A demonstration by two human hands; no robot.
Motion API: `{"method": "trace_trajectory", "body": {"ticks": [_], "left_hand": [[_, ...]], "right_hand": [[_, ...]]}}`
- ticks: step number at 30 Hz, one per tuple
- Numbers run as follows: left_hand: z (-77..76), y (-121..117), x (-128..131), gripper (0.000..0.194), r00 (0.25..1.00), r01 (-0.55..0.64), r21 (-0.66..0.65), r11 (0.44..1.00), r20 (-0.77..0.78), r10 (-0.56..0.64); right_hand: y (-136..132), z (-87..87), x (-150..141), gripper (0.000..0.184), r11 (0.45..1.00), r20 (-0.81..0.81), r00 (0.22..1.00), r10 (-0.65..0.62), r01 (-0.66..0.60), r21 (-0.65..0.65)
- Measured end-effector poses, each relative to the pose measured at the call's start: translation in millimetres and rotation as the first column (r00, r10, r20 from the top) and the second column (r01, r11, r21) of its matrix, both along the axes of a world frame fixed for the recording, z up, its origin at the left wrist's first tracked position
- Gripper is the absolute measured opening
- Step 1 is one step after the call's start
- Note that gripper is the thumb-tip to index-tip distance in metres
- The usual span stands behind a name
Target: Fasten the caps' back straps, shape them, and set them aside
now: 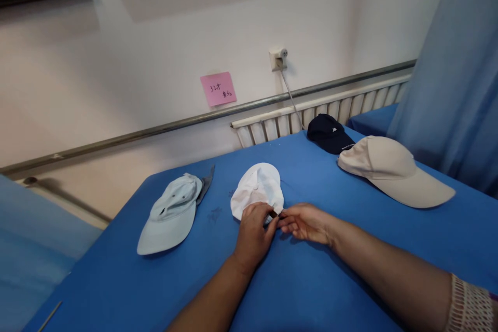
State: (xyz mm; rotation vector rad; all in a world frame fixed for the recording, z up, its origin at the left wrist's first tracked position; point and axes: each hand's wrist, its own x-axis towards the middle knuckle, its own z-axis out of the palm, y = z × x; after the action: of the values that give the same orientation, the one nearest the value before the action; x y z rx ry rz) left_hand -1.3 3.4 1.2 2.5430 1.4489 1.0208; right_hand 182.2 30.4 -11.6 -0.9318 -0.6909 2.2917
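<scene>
A white baseball cap (257,182) lies on the blue-covered table in front of me, its near edge toward my body. My left hand (254,231) is closed on that edge, with thumb and fingers pinching it. From the right, my right hand (305,222) pinches the same edge, its fingertips close to my left thumb. A small dark piece (273,214) shows between the two hands; it looks like part of the cap's back strap, though fingers partly cover it.
A pale blue cap (171,215) lies to the left. On the right are a beige long-billed cap (392,168) and a navy cap (329,132). Behind the table (116,280) are a radiator (319,111), a metal rail (171,125) and a plugged-in cord (291,94). A blue curtain (451,78) hangs at right.
</scene>
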Motion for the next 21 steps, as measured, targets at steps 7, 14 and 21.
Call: {"method": "trace_trajectory", "body": {"ticks": [7,14,21], "left_hand": [[2.0,-0.9,2.3,0.02,0.999,-0.01,-0.019,1.0,0.044,0.011],[-1.9,3.0,-1.3,0.018,0.989,-0.039,-0.089,0.995,0.137,0.051],[-4.1,4.1,-0.1,0.016,0.988,-0.021,-0.103,0.994,0.148,0.037]], "right_hand": [[-9.3,-2.7,-15.8,0.01,0.955,-0.059,0.955,-0.291,0.294,0.045],[-7.0,-4.7,-16.7,0.025,0.942,-0.038,0.959,-0.28,0.282,0.183],[-8.9,-3.1,-18.6,0.029,0.926,0.038,0.958,-0.283,0.263,0.27]]}}
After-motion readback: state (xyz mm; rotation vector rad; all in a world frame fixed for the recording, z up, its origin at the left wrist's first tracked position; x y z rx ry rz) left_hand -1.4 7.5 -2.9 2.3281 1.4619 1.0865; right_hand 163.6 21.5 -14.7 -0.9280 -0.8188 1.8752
